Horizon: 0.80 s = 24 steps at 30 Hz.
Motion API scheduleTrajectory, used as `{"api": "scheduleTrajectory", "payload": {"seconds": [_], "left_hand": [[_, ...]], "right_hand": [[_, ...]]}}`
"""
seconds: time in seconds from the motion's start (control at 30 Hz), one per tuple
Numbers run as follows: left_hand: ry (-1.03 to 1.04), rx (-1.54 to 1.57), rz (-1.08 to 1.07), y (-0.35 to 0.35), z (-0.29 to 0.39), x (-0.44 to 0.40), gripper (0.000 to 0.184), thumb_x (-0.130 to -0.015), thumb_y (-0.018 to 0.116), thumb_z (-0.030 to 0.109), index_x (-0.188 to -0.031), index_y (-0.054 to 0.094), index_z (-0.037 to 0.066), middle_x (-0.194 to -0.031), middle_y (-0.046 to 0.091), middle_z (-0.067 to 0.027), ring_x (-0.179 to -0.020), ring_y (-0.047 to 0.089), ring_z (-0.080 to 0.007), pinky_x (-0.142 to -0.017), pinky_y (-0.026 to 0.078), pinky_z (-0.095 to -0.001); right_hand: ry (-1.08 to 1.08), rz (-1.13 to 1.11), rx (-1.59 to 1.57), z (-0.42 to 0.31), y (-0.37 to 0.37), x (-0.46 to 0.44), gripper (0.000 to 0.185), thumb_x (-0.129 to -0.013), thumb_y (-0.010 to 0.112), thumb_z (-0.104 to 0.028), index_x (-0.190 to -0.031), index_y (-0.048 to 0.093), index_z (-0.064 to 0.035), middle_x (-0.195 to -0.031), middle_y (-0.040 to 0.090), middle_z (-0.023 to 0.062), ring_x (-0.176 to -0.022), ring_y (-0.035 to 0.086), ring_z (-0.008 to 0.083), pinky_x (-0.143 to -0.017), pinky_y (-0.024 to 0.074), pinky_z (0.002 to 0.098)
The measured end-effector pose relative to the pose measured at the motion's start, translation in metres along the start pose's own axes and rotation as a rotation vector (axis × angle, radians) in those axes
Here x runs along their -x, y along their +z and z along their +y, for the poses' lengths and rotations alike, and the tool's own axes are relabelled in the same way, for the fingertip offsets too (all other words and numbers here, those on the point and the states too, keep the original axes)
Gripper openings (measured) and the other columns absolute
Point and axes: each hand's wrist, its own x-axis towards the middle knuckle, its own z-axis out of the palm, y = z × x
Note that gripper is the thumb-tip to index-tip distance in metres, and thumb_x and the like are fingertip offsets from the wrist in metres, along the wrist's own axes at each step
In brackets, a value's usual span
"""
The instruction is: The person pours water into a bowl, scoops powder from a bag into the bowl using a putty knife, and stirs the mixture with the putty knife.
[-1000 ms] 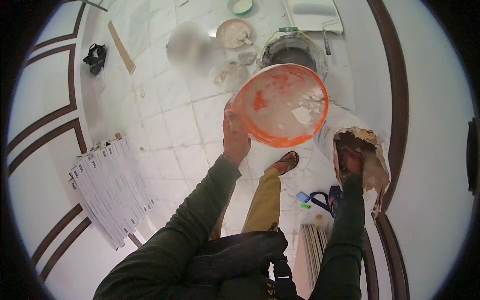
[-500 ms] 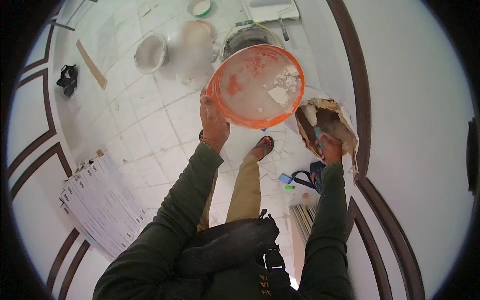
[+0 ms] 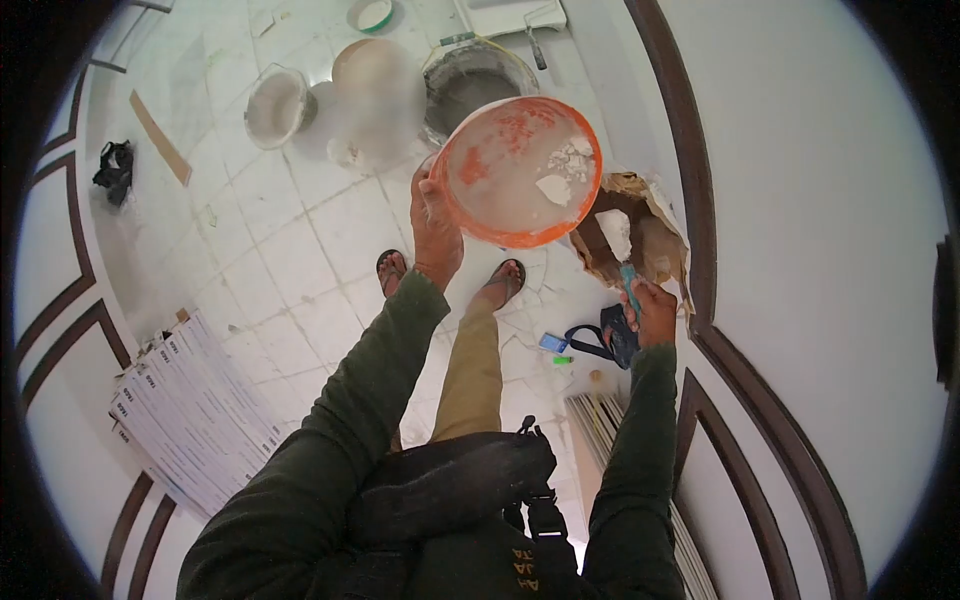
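Note:
My left hand (image 3: 436, 225) grips the rim of an orange bucket (image 3: 470, 215), tilted so its inside faces me. White powder lumps (image 3: 560, 180) lie on the whitish, wet-looking contents. In my right hand (image 3: 652, 312) is a trowel with a teal handle (image 3: 629, 285), its blade covered by a heap of white powder (image 3: 615, 233). The loaded blade is over the torn mouth of a brown paper bag (image 3: 665, 240), just right of the bucket. Part of my left fingers is hidden behind the bucket.
Behind the orange bucket stands a dark bucket of grey mix (image 3: 475, 85). A whitish bucket (image 3: 278, 108) is further left. A roller tray (image 3: 510, 15) lies by the right wall. Stacked boxes (image 3: 195, 405) lean at the left; a dark flip-flop (image 3: 618, 335) is below the bag.
My right hand has drawn the trowel back toward me, and its powder-loaded blade now shows above the bag opening. The orange bucket stays in my left hand. The view has shifted slightly.

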Motion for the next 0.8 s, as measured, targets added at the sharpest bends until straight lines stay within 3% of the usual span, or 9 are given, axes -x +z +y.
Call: {"api": "scheduleTrajectory", "payload": {"seconds": [0.3, 0.4, 0.5, 0.7, 0.8], "left_hand": [[-0.005, -0.001, -0.005, 0.004, -0.019, 0.006, 0.075, -0.092, 0.038, 0.065, -0.131, 0.042, 0.001, -0.128, 0.048, -0.0101, -0.119, 0.046, -0.0183, -0.103, 0.037, -0.0335], [-0.012, 0.031, 0.002, 0.005, -0.023, 0.006, 0.073, -0.093, 0.038, 0.063, -0.131, 0.042, 0.001, -0.128, 0.048, -0.0093, -0.119, 0.046, -0.0177, -0.103, 0.037, -0.0331], [-0.036, 0.006, 0.000, 0.011, -0.019, 0.010, 0.070, -0.094, 0.039, 0.061, -0.131, 0.042, 0.002, -0.128, 0.048, -0.0089, -0.119, 0.046, -0.0173, -0.103, 0.036, -0.0332], [0.019, 0.003, -0.026, 0.017, -0.021, 0.012, 0.069, -0.094, 0.039, 0.061, -0.131, 0.043, 0.002, -0.126, 0.049, -0.0085, -0.118, 0.046, -0.0169, -0.102, 0.037, -0.0326], [0.003, 0.000, -0.008, 0.018, -0.022, 0.012, 0.069, -0.094, 0.039, 0.061, -0.131, 0.043, 0.002, -0.126, 0.049, -0.0086, -0.118, 0.046, -0.0171, -0.102, 0.037, -0.0325]], "right_hand": [[-0.064, -0.004, -0.087, -0.008, -0.008, 0.026, 0.023, -0.092, 0.061, -0.019, -0.089, 0.063, 0.0041, -0.070, 0.062, 0.0094, -0.044, 0.048, 0.0102, -0.035, 0.0304, 0.0243], [-0.092, 0.030, -0.046, -0.018, 0.001, 0.036, 0.028, -0.091, 0.061, -0.022, -0.089, 0.064, 0.0058, -0.051, 0.049, 0.0036, -0.037, 0.039, 0.0087, -0.038, 0.0384, 0.0270], [-0.144, -0.051, -0.077, -0.028, 0.013, 0.043, 0.027, -0.091, 0.062, -0.021, -0.094, 0.065, 0.0051, -0.058, 0.054, 0.0045, -0.041, 0.042, 0.0073, -0.039, 0.0355, 0.0239], [-0.216, 0.015, -0.141, -0.025, 0.056, 0.037, 0.028, -0.091, 0.061, -0.017, -0.109, 0.064, 0.0044, -0.077, 0.063, 0.0080, -0.047, 0.047, 0.0071, -0.037, 0.0321, 0.0218], [-0.250, 0.035, -0.149, -0.018, 0.077, 0.035, 0.030, -0.092, 0.060, -0.015, -0.116, 0.063, 0.0025, -0.078, 0.063, 0.0072, -0.048, 0.048, 0.0067, -0.038, 0.0324, 0.0209]]}}
